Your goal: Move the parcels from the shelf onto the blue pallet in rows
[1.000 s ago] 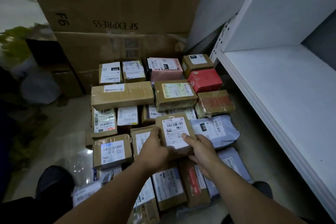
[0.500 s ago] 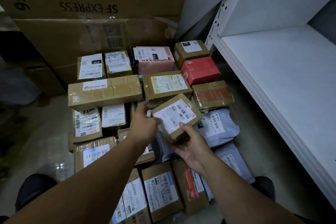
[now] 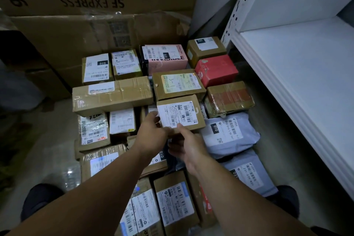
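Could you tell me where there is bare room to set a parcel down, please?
The white shelf board on the right is bare. A floor strip runs free between the grey mailers and the shelf. Open floor lies left of the parcels. These are packed edge to edge around the small box held by the left hand and right hand.
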